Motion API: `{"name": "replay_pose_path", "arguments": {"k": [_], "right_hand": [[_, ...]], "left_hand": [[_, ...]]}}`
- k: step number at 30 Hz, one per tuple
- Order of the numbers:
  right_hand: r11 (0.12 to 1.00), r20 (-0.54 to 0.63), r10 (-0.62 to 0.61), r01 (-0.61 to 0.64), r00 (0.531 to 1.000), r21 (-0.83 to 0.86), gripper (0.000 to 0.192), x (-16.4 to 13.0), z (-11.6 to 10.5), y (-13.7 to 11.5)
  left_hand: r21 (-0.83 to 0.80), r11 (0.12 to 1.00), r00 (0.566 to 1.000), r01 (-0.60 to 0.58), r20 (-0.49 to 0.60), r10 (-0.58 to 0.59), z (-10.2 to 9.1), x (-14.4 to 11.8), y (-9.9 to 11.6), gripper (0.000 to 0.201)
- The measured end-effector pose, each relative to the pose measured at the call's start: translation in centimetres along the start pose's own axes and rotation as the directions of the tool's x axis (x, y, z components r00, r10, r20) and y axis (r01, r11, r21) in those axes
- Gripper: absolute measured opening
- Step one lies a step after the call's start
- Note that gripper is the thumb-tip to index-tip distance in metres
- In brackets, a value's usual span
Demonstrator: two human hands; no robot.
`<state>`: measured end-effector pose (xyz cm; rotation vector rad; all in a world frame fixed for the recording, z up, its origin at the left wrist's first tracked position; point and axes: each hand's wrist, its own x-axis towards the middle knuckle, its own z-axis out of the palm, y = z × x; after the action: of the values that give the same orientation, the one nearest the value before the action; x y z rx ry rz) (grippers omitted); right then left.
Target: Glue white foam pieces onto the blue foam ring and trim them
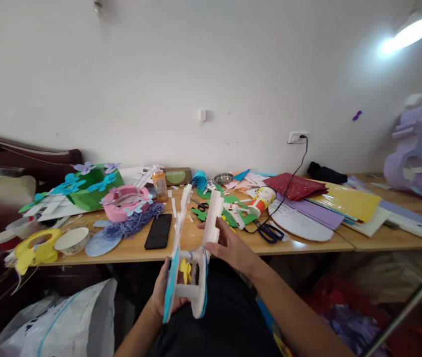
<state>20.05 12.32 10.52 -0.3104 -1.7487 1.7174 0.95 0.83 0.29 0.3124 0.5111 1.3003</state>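
Over my lap I hold a white and blue foam craft piece point(190, 270), shaped like a small frame with two tall white strips rising from it and a yellow flower inside. My left hand point(160, 295) grips its lower left side from behind. My right hand point(233, 248) holds the right white strip point(212, 215) near its middle, fingers wrapped around it. The piece sits just in front of the wooden table's edge point(196, 255).
The table carries a black phone point(158, 231), blue scissors point(268, 231), a glue bottle point(262, 200), an orange bottle point(159, 185), a pink foam ring point(125, 202), green foam with blue flowers point(91, 191), coloured sheets point(344, 203). A white plastic bag point(58, 322) lies at lower left.
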Motion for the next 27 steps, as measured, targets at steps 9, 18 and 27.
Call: {"name": "replay_pose_path", "arguments": {"k": [9, 18, 27], "right_hand": [[0.971, -0.239, -0.009, -0.048, 0.971, -0.235, 0.047, -1.7, 0.8, 0.6], [0.834, -0.274, -0.062, -0.101, 0.960, -0.542, 0.038, -2.4, 1.1, -1.2], [0.874, -0.294, -0.060, -0.092, 0.954, -0.478, 0.042, -2.3, 1.4, -0.3]], "left_hand": [[0.080, 0.997, 0.991, -0.016, 0.135, 0.005, -3.1, 1.1, -0.9, 0.069], [0.082, 0.995, 0.939, -0.050, 0.344, 0.018, -2.8, 1.0, -0.9, 0.057], [0.075, 0.994, 0.948, -0.084, 0.312, 0.057, -3.5, 1.5, -1.2, 0.064]]}}
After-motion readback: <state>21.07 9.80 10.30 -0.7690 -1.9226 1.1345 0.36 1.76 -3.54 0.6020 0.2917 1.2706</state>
